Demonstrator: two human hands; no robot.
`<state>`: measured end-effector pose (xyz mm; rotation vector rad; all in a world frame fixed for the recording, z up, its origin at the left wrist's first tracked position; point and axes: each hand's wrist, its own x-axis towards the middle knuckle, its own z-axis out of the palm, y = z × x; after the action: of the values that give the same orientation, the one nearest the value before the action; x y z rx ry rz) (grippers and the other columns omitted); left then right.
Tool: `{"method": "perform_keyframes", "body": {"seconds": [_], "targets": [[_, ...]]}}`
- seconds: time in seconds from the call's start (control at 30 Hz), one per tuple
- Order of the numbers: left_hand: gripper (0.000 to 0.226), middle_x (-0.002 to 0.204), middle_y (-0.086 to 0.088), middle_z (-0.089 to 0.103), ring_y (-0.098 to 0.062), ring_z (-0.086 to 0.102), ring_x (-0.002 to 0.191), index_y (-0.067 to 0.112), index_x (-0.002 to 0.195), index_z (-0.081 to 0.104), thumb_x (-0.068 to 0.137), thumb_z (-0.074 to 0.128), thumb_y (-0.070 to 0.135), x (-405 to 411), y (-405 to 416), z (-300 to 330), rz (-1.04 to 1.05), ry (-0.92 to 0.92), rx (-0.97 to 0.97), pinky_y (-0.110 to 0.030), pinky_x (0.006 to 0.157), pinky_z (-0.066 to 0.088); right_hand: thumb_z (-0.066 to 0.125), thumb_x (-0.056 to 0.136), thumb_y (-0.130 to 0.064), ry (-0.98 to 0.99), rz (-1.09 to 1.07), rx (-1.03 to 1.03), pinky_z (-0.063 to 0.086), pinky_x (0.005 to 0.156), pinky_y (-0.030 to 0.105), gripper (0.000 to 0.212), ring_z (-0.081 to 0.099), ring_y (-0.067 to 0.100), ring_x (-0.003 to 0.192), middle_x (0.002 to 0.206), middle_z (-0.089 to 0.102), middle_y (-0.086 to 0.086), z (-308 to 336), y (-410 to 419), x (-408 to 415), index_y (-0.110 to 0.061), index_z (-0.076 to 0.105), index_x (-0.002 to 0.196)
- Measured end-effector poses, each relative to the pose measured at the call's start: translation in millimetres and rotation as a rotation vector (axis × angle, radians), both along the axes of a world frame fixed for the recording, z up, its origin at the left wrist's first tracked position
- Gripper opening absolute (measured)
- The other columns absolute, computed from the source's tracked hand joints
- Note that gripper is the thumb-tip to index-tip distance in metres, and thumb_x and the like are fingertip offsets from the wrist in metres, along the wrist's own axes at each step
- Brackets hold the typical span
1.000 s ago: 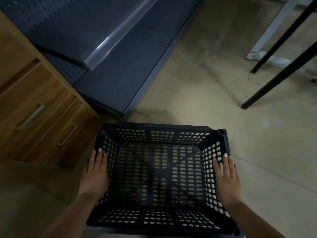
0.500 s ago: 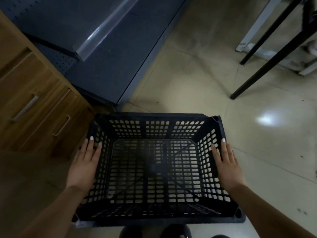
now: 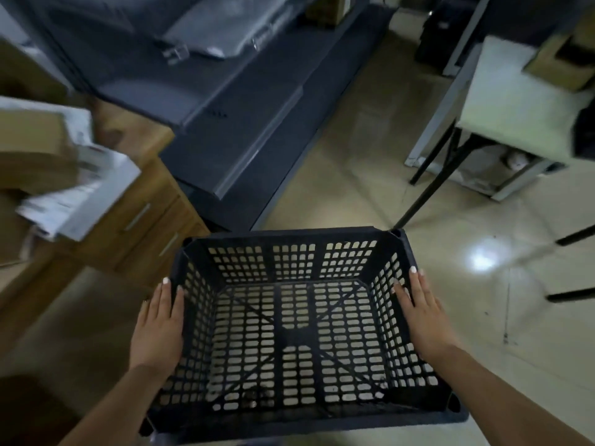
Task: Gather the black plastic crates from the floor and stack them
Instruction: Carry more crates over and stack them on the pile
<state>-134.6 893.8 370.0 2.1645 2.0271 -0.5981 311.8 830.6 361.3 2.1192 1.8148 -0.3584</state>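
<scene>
One black plastic crate (image 3: 299,239) with perforated walls and floor fills the lower middle of the head view, open side up and empty. It is held above the tiled floor, which shows through its holes. My left hand (image 3: 157,329) presses flat against the crate's left wall from outside, thumb over the rim. On the opposite wall my right hand (image 3: 425,313) presses the same way. Together the two hands clamp the crate between them. No other crate is in sight.
A wooden drawer cabinet (image 3: 151,226) with cardboard boxes and papers (image 3: 74,194) on top stands at left. Dark grey metal shelving (image 3: 244,130) runs behind the crate. At right are a white table (image 3: 515,101) and black slanted legs (image 3: 431,188). Glossy tiled floor (image 3: 483,284) lies open to the right.
The crate has come up from the floor between my hands, and the view has lifted, so the cabinet top, shelves and table now show.
</scene>
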Motion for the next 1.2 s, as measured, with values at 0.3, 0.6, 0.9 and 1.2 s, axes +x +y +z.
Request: {"method": "perform_keyframes", "body": {"seconds": [0.3,0.6,0.9,1.2], "targets": [[0.081,0.160,-0.013,-0.008,-0.025,-0.009,0.147,0.010,0.151,-0.001,0.090,0.051,0.021,39.6,-132.0,135.4,0.175,0.039,0.131,-0.044,0.118,-0.005,0.049,0.094,-0.023,0.045,0.237,0.086,0.003,0.117,0.041,0.085,-0.023,0.032,0.142,0.154,-0.024,0.021,133.1,-50.1,35.8,-0.012,-0.016,0.148],[0.082,0.160,-0.010,-0.006,-0.021,-0.009,0.147,0.011,0.151,0.002,0.088,0.054,0.018,61.8,-306.8,180.6,0.336,0.004,0.284,-0.040,0.115,-0.005,0.057,0.088,-0.010,0.060,0.462,0.142,0.003,0.118,0.041,0.091,-0.021,0.032,0.143,0.155,-0.020,0.021,186.2,-130.2,53.6,-0.013,-0.009,0.150],[0.087,0.159,-0.007,-0.015,-0.023,-0.011,0.147,0.023,0.151,-0.007,0.088,0.053,0.014,62.3,-477.6,210.9,0.467,-0.046,0.249,-0.047,0.119,0.006,0.056,0.089,-0.013,-0.065,0.595,0.175,-0.001,0.119,0.044,0.093,-0.023,0.035,0.142,0.154,-0.023,0.021,218.8,-259.5,44.2,-0.013,-0.017,0.148],[0.081,0.161,-0.008,-0.002,-0.020,0.000,0.148,0.011,0.152,0.003,0.090,0.054,0.018,70.4,-651.6,253.2,0.498,-0.036,0.336,-0.041,0.120,0.009,0.054,0.084,0.000,-0.023,0.576,0.301,0.007,0.120,0.043,0.097,-0.019,0.031,0.144,0.156,-0.020,0.018,265.4,-414.9,52.7,-0.018,-0.016,0.149]]}}
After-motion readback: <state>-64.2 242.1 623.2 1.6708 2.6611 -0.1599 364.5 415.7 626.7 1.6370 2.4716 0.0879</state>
